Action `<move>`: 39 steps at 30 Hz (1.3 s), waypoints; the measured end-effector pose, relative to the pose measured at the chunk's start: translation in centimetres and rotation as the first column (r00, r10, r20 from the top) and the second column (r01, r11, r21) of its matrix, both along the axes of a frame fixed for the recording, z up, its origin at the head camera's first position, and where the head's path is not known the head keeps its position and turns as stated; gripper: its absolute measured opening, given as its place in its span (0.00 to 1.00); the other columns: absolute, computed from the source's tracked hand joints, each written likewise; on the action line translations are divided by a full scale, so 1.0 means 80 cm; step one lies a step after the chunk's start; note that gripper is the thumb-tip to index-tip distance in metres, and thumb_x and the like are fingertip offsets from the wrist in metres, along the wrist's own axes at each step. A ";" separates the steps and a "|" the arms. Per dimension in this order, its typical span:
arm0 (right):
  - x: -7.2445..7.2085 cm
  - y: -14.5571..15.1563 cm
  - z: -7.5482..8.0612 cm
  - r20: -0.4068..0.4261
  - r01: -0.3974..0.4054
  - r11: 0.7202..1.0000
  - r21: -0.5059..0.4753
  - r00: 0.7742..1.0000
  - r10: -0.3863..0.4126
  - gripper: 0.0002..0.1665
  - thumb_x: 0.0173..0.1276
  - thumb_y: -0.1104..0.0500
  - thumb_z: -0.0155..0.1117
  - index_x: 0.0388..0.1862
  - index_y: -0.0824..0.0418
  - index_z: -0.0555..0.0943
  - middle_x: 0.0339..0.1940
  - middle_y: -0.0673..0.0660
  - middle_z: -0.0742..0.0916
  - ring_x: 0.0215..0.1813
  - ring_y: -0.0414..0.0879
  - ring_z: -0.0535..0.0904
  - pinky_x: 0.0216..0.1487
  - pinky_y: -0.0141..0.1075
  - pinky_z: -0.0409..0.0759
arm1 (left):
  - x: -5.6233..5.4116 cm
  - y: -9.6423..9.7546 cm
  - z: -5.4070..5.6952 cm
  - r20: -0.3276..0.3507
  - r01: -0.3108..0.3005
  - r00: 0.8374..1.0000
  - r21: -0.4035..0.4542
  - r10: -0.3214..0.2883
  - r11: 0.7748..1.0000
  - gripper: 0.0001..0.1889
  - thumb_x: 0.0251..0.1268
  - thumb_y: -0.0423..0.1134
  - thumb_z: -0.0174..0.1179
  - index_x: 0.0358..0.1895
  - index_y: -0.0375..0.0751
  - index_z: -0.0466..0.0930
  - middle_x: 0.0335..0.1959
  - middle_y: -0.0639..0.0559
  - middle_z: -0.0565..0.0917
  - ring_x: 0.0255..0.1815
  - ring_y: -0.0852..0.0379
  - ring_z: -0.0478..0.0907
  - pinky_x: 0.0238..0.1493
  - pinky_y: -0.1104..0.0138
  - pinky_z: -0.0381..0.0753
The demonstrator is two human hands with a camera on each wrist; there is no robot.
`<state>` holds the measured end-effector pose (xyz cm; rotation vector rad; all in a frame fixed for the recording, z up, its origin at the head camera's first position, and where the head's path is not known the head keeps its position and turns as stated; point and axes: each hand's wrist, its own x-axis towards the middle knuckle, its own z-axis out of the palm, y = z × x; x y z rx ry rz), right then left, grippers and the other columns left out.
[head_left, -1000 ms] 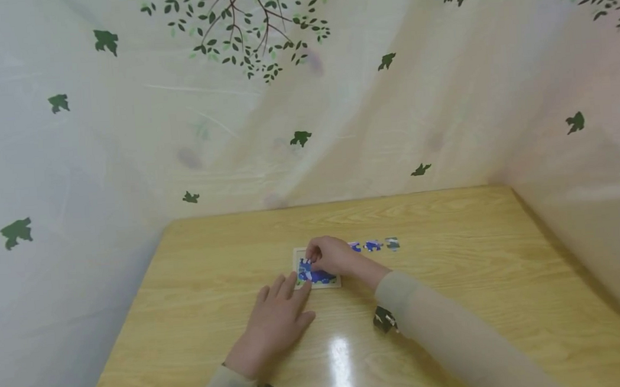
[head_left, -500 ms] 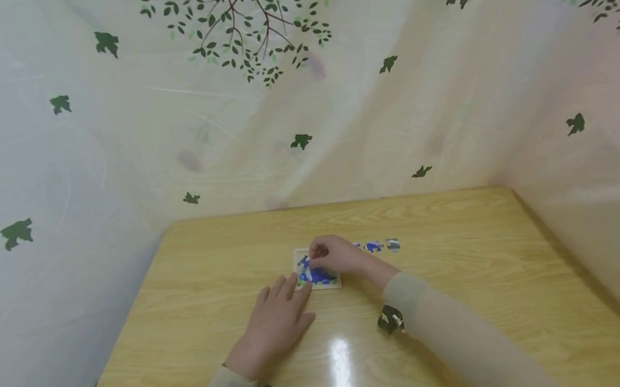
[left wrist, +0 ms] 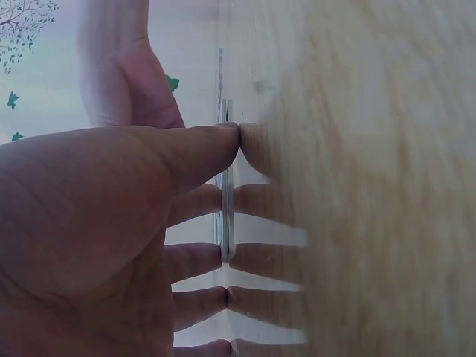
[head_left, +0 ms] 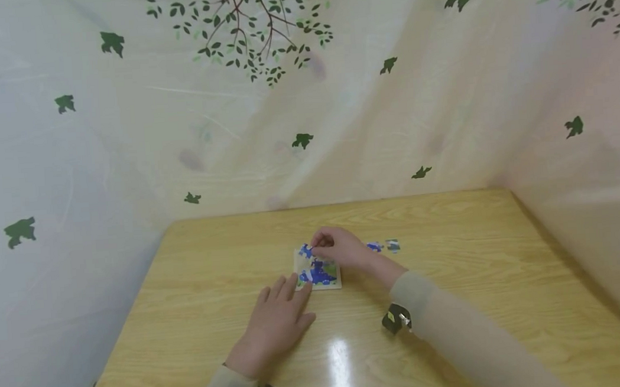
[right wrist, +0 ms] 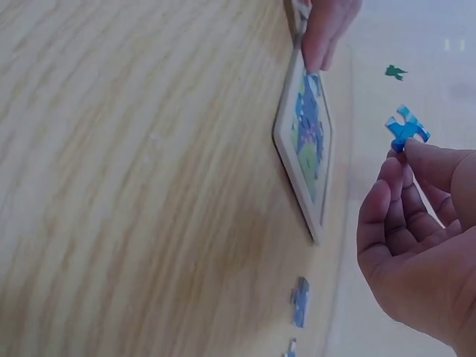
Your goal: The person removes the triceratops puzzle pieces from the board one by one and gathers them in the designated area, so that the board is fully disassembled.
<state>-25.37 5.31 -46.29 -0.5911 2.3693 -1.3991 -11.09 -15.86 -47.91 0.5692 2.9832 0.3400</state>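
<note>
My right hand (head_left: 342,252) pinches a blue jigsaw piece (head_left: 306,250) between thumb and index finger, above the far left part of a small pale-rimmed puzzle board (head_left: 327,287). In the right wrist view the piece (right wrist: 407,132) is held up, apart from the board (right wrist: 288,160). Several blue and green pieces fill the near part of the board. My left hand (head_left: 275,326) lies palm down with its fingers straight, the fingertips at the board's near left edge. The left wrist view shows this hand (left wrist: 89,208) from the thumb side, with the board edge-on.
To the right of the board, loose jigsaw pieces lie in a row on the wooden table (head_left: 208,265), among them a blue one (head_left: 375,247) and a greyish one (head_left: 393,245). A leaf-printed cloth (head_left: 337,115) hangs behind and at both sides.
My right hand has lifted the blue jigsaw piece off the board's left side and moved it toward the far edge. The left hand has stayed in place.
</note>
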 end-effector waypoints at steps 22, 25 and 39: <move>0.009 0.071 0.030 -0.121 0.110 0.986 0.127 0.988 -0.095 0.04 0.83 0.57 0.69 0.51 0.54 0.88 0.46 0.51 0.89 0.51 0.49 0.83 0.56 0.44 0.86 | 0.004 0.001 0.007 0.021 -0.010 1.000 0.010 0.010 1.000 0.34 0.85 0.58 0.59 0.85 0.45 0.70 0.87 0.35 0.63 0.86 0.29 0.58 0.83 0.30 0.57; 0.010 0.077 0.029 -0.133 0.115 0.982 0.149 0.986 -0.096 0.03 0.83 0.58 0.69 0.49 0.55 0.87 0.45 0.52 0.89 0.50 0.48 0.84 0.55 0.44 0.86 | 0.004 0.000 0.008 0.021 -0.005 1.000 0.015 0.004 1.000 0.34 0.85 0.57 0.60 0.84 0.45 0.70 0.87 0.34 0.63 0.86 0.29 0.58 0.83 0.30 0.57; 0.016 0.099 0.023 -0.169 0.109 0.968 0.226 0.983 -0.071 0.02 0.81 0.61 0.70 0.46 0.59 0.88 0.43 0.52 0.89 0.49 0.48 0.84 0.56 0.47 0.85 | 0.001 -0.004 0.008 0.011 0.011 1.000 0.017 -0.011 1.000 0.34 0.85 0.56 0.60 0.85 0.44 0.70 0.86 0.34 0.63 0.86 0.27 0.58 0.82 0.29 0.57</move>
